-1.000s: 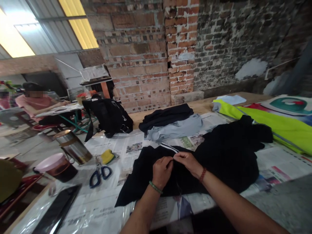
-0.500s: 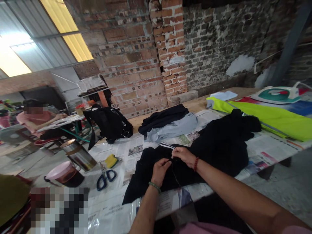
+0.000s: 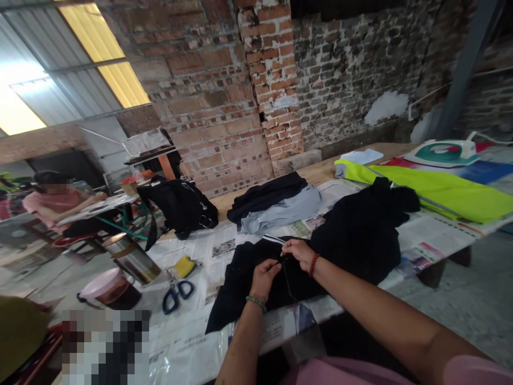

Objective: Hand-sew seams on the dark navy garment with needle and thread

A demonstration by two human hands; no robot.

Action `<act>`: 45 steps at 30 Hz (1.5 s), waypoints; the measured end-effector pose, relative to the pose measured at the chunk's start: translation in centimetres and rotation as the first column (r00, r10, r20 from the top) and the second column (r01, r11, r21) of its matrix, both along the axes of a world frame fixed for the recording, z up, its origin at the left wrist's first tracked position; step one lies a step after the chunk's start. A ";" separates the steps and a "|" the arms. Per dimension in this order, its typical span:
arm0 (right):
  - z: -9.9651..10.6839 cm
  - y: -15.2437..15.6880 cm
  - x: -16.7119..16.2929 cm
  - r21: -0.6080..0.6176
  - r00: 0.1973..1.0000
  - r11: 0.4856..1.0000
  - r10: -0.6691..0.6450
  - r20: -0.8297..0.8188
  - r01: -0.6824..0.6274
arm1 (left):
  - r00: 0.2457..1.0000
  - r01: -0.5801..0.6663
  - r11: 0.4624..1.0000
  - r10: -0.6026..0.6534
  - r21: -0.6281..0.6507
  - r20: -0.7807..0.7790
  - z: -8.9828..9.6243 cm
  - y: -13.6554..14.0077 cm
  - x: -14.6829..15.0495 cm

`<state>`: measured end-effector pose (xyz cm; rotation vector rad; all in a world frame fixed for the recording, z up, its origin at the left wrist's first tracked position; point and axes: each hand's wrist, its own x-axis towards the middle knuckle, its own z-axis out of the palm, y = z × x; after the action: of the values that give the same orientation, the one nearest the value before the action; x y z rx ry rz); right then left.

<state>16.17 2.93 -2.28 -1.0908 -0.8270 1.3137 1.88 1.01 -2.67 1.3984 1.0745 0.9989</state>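
A black garment [image 3: 236, 283] with white stripes at its upper edge lies spread over the newspaper in front of me. My left hand [image 3: 264, 279] rests on it, thumb and forefinger pinching the cloth. Just right of it and slightly higher, my right hand [image 3: 300, 253] is pinched closed at the fingertips; what sits between them is too small to make out. A thin thread [image 3: 289, 286] runs from close to the two hands down across the garment toward the table's near edge.
Blue-handled scissors [image 3: 178, 295], a yellow sponge-like piece [image 3: 185, 266], a lidded mug [image 3: 110, 289] and a steel flask [image 3: 132, 259] stand left. Behind are a black bag [image 3: 178, 208] and folded clothes [image 3: 276, 200]; right, a neon-yellow garment [image 3: 460, 198] and iron [image 3: 444, 152]. A person sits far left.
The view has shifted slightly. Both hands keep their pinch at nearly the same spot on the black garment, with the right fingertips slightly lower against the cloth.
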 end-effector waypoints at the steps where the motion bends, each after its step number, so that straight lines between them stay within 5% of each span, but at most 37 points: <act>1: 0.0 0.0 0.0 -0.002 1.000 1.000 -0.004 -0.008 0.004 | 1.000 0.005 1.000 -0.005 0.007 0.000 0.1 -0.1 0.0; 11: 0.1 -0.8 1.4 0.091 0.997 0.995 0.052 -0.056 -0.047 | 1.000 0.000 1.000 0.001 0.023 -0.020 0.1 -0.3 0.2; 17: 2.8 -0.1 1.8 0.203 0.994 0.974 0.105 -0.001 -0.103 | 0.994 -0.038 0.999 0.039 -0.011 0.101 0.5 -0.2 -0.2; 25: 6.0 2.1 2.5 0.169 0.950 0.939 0.310 -0.030 -0.301 | 0.960 -0.164 0.984 0.177 -0.077 0.216 0.5 0.2 -0.9; 35: 10.8 5.3 5.9 0.246 0.990 0.962 0.132 -0.045 -0.117 | 0.942 -0.134 0.979 0.173 -0.152 0.287 0.3 0.2 -0.9; 45: 14.0 6.8 8.8 0.348 0.992 0.933 -0.050 -0.119 0.088 | 0.933 -0.142 0.975 0.190 -0.173 0.306 0.5 0.0 -1.0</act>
<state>24.99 9.73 11.75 -0.7509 -0.8941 1.1020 0.84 1.06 -2.14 0.9936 1.0106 1.1974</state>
